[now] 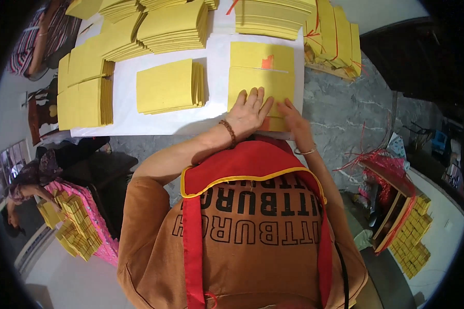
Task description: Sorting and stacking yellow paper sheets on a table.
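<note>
My left hand (250, 109) lies spread on a yellow paper sheet (247, 56) at the near right edge of the white-topped table (129, 123). A thin pale line crosses the sheet, and an orange patch (267, 62) shows above that line. Part of another orange patch peeks out by my left wrist. My right hand (297, 122) is at the sheet's right edge, its fingers stretched out and slightly blurred. Whether it touches the paper, I cannot tell. To the left stands a small stack of folded yellow paper (165, 87).
Several thick yellow paper stacks (172, 26) fill the far side and left end of the table. Bundles tied with red string (335, 41) stand beyond its right edge. Other people are at the left, one in a striped top (28, 46). Grey marbled floor (335, 110) lies to the right.
</note>
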Tool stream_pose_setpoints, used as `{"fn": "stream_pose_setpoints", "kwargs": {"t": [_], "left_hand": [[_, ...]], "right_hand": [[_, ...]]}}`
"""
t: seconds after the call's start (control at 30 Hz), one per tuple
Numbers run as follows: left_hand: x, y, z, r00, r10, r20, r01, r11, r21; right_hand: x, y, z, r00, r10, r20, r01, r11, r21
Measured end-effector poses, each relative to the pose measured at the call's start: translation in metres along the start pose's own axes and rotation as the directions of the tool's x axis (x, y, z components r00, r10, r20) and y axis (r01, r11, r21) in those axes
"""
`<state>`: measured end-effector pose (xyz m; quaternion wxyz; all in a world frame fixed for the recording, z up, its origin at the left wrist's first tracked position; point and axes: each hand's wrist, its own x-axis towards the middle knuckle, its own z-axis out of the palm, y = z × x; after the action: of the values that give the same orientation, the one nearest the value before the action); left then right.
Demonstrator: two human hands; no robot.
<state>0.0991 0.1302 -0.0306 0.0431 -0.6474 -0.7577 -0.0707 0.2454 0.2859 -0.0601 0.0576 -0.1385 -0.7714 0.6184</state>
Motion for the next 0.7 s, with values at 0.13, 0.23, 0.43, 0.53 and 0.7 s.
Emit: {"fn": "stream_pose_setpoints", "kwargs": {"t": [0.13, 0.23, 0.43, 0.53, 0.7], "left_hand": [[0.004, -0.003, 0.001, 0.997, -0.012, -0.072, 0.013, 1.000, 0.016], [0.007, -0.016, -0.031, 0.996, -0.036, -0.076, 0.026, 0.991, -0.129], [-0.054, -0.064, -0.105, 0.895, -0.122, -0.429, 0.125, 0.992, -0.021], [-0.100, -0.104, -0.091, 0.903, -0.222, -0.367, 0.271, 0.959, 0.088], [-0.139, -0.124, -0.041, 0.935, -0.336, -0.113, 0.345, 0.936, 0.068]], "right_hand": [[0.000, 0.000, -0.011, 0.817, 0.230, -0.529, 0.002, 0.916, 0.401], [-0.002, 0.003, -0.014, 0.817, 0.232, -0.528, 0.012, 0.909, 0.416], [0.004, -0.005, -0.010, 0.852, 0.154, -0.501, -0.006, 0.958, 0.285], [0.011, -0.015, -0.005, 0.874, 0.124, -0.470, -0.013, 0.973, 0.232], [0.033, -0.054, 0.029, 0.963, 0.107, -0.248, -0.032, 0.957, 0.288]]}}
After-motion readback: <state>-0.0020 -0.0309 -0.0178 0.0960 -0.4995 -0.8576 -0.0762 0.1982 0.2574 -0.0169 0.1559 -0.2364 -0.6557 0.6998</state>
